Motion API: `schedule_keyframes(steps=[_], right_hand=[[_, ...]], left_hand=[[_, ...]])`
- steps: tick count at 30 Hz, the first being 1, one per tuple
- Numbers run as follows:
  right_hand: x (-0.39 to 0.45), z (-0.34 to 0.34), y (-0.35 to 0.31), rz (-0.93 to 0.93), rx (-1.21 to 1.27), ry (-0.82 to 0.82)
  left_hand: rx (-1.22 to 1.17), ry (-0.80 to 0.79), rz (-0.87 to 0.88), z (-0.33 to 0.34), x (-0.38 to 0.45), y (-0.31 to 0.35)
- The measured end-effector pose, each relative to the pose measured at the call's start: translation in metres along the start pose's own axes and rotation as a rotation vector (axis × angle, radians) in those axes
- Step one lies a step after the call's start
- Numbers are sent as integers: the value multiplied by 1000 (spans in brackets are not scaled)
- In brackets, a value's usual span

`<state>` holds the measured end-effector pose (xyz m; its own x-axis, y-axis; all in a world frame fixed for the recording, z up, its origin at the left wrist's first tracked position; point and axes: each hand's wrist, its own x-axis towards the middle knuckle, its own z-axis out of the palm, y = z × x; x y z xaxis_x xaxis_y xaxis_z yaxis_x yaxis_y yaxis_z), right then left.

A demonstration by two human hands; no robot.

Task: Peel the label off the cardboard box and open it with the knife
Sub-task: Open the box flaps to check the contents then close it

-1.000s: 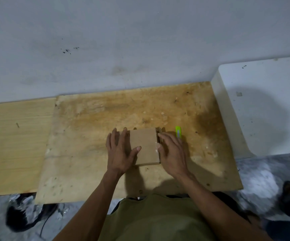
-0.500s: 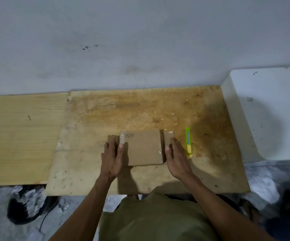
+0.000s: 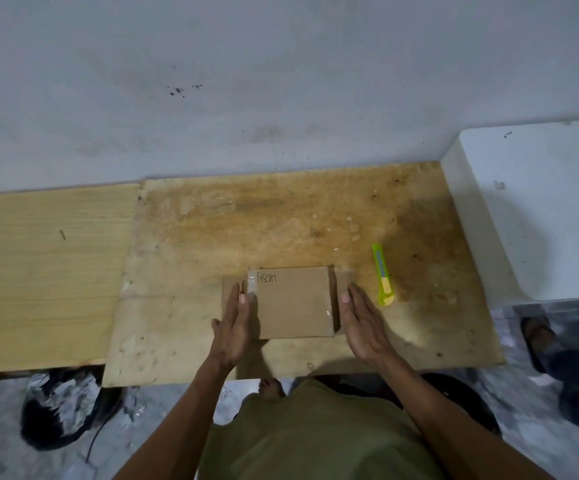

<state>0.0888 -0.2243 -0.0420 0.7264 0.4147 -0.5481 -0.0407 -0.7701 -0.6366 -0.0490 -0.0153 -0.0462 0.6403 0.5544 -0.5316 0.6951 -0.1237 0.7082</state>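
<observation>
— Where's your box (image 3: 293,301)?
— Flat on the worktop (image 3: 232,230), near its front edge, right before you. Your left hand (image 3: 233,329) and right hand (image 3: 359,325) flank it, fingers straight, gripping nothing.
— Which step are you on?
— Likely just steadying it; peeling looks not yet begun. Clear tape (image 3: 252,285) shows at the left end; I can't make out a label.
— Next?
— Find an edge to lift with a fingernail. Your knife (image 3: 382,274) lies just right of the box, untouched.

**Surroundings of the work surface**

A stained plywood board (image 3: 281,220) abuts a paler wooden panel (image 3: 49,271) on its left and a white block (image 3: 541,209) on its right. Grey wall (image 3: 281,81) behind; dark bag (image 3: 59,410) on the floor.
</observation>
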Motion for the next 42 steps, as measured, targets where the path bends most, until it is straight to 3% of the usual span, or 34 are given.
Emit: schedule_keyframes(steps=[9, 15, 18, 27, 30, 34, 37, 42], right_hand=[[-18, 6, -16, -68, 96, 67], [-23, 0, -38, -183, 120, 125], [-14, -5, -50, -256, 266, 184], [42, -23, -96, -176, 164, 206], [51, -21, -97, -263, 216, 207], [67, -17, -83, -485, -253, 338], [85, -15, -80, -431, -527, 167], [114, -17, -82, -334, -685, 18]], left_hand=[[-255, 32, 41, -3, -11, -1], [-264, 68, 21, -8, -7, 10], [-276, 131, 32, -17, -3, 31], [-43, 210, 109, -27, 37, 78], [49, 208, 231, -22, 42, 79], [441, 244, 407, -23, 68, 66], [722, 118, 348, -24, 88, 68], [818, -93, 191, -32, 116, 72]])
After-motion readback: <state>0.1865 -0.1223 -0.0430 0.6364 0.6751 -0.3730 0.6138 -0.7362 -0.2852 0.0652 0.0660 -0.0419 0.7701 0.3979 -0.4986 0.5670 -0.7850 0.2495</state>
